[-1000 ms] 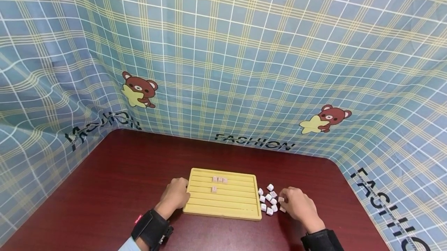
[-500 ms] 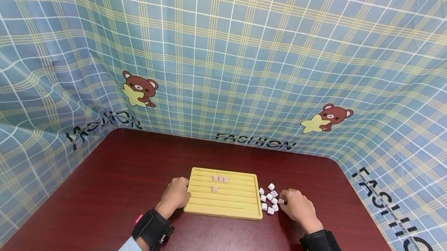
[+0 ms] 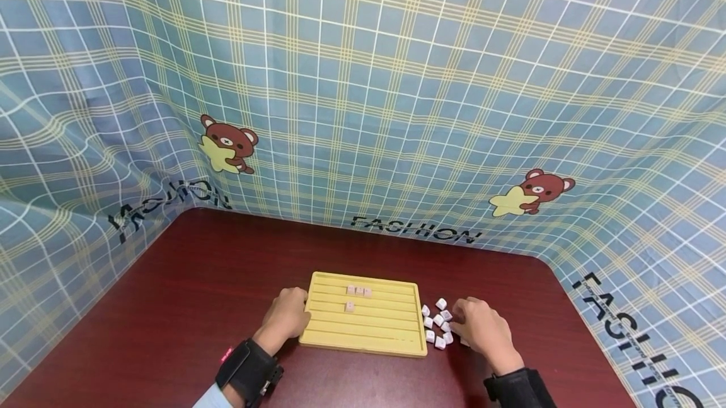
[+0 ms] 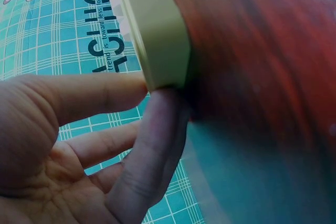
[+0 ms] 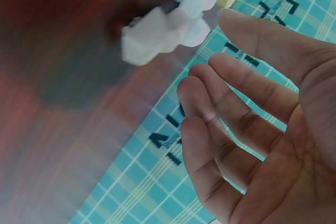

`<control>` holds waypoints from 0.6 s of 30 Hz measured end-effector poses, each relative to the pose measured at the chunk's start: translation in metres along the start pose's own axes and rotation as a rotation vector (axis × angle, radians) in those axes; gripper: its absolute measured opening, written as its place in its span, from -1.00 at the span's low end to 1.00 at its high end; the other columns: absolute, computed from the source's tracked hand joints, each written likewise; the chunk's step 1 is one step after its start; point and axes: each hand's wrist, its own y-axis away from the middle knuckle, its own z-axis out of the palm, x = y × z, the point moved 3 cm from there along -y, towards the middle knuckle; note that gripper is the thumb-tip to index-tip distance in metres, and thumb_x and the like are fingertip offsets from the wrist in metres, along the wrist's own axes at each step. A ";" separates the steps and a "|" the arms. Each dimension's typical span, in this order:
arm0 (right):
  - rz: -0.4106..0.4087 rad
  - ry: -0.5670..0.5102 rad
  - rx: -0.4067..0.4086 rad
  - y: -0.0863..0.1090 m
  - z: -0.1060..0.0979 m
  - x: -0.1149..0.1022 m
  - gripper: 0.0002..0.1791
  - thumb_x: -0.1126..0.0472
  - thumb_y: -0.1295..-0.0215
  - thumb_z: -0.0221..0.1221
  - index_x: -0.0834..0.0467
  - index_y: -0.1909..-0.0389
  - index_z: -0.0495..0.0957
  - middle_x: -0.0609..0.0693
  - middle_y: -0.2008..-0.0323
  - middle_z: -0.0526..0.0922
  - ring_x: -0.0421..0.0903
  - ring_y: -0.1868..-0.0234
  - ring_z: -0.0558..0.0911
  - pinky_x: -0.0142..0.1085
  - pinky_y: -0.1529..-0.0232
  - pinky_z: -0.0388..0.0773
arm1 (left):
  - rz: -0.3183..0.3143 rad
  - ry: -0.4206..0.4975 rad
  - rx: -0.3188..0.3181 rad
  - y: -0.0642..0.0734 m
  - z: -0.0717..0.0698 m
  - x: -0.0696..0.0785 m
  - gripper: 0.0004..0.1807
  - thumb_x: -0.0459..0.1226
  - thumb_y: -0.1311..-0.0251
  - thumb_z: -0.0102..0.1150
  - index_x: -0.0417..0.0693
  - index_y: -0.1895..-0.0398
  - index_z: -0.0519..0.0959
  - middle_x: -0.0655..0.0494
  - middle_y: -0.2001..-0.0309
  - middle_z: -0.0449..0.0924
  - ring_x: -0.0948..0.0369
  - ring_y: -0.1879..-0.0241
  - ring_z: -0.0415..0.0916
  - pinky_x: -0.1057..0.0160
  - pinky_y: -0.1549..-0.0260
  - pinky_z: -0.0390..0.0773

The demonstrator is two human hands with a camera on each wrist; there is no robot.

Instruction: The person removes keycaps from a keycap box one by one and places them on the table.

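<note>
A yellow ridged tray point(image 3: 368, 337) lies on the table. My left hand point(image 3: 287, 313) grips its left edge; in the left wrist view the thumb is on the tray's upper rim and a finger bends against its underside. Several small pinkish keycaps point(image 3: 360, 291) sit in the tray's upper grooves. To the tray's right is a loose cluster of white keycaps point(image 3: 438, 320). My right hand point(image 3: 483, 331) is over the right side of that cluster, partly covering a pale keycap point(image 3: 464, 342). In the right wrist view its thumb and relaxed fingers stand apart with nothing between them, beside the white keycaps point(image 5: 147, 38).
The dark red table point(image 3: 227, 269) extends around the tray. A blue checked curtain point(image 3: 340, 111) with printed bears hangs behind the table and along both sides.
The right hand's fingertips have shifted slightly up and away from the pinkish keycap they were touching, and that keycap is now hidden by the hand. The left hand keeps its grip on the tray.
</note>
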 end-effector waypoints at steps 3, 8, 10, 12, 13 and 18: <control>-0.031 0.001 0.029 -0.003 -0.002 -0.011 -0.80 0.12 -0.03 0.42 0.08 0.35 0.63 -0.08 0.47 0.51 -0.13 0.54 0.48 -0.20 0.58 0.38 | 0.004 -0.002 -0.005 0.000 0.000 -0.001 -0.75 -0.48 -0.07 0.14 -0.08 0.65 0.37 0.15 0.59 0.19 0.20 0.58 0.21 0.29 0.62 0.22; -0.083 -0.020 0.065 -0.010 -0.004 -0.035 -0.80 0.10 -0.06 0.41 0.07 0.32 0.66 -0.07 0.43 0.58 -0.18 0.51 0.52 -0.26 0.57 0.42 | -0.003 -0.020 -0.020 -0.001 0.000 -0.001 -0.77 -0.46 -0.09 0.16 -0.09 0.63 0.40 0.14 0.57 0.23 0.19 0.56 0.24 0.28 0.61 0.23; -0.110 -0.031 0.082 -0.013 -0.005 -0.047 -0.81 0.11 -0.06 0.41 0.07 0.33 0.67 -0.09 0.43 0.57 -0.20 0.52 0.51 -0.27 0.57 0.42 | -0.004 -0.022 -0.021 -0.001 0.000 0.000 -0.78 -0.46 -0.09 0.16 -0.10 0.62 0.41 0.13 0.57 0.24 0.19 0.56 0.24 0.28 0.61 0.24; -0.131 -0.039 0.091 -0.017 -0.006 -0.057 -0.81 0.11 -0.07 0.41 0.07 0.34 0.66 -0.11 0.46 0.52 -0.21 0.54 0.47 -0.29 0.58 0.39 | -0.003 -0.014 -0.025 -0.001 0.000 0.000 -0.79 -0.46 -0.10 0.15 -0.09 0.61 0.42 0.13 0.57 0.23 0.19 0.57 0.23 0.29 0.61 0.23; -0.144 -0.036 0.096 -0.018 -0.006 -0.063 -0.81 0.11 -0.06 0.42 0.08 0.34 0.65 -0.11 0.47 0.51 -0.21 0.54 0.45 -0.29 0.58 0.38 | -0.003 -0.008 -0.028 -0.002 0.000 0.000 -0.80 -0.46 -0.11 0.15 -0.10 0.60 0.42 0.14 0.57 0.22 0.20 0.58 0.21 0.29 0.62 0.22; -0.217 -0.039 0.118 -0.022 -0.002 -0.088 -0.75 0.09 -0.05 0.42 0.08 0.28 0.66 -0.08 0.39 0.59 -0.15 0.48 0.56 -0.24 0.55 0.46 | -0.011 0.010 -0.037 -0.001 0.001 0.000 -0.82 -0.47 -0.12 0.14 -0.12 0.58 0.45 0.14 0.58 0.21 0.21 0.60 0.18 0.31 0.63 0.20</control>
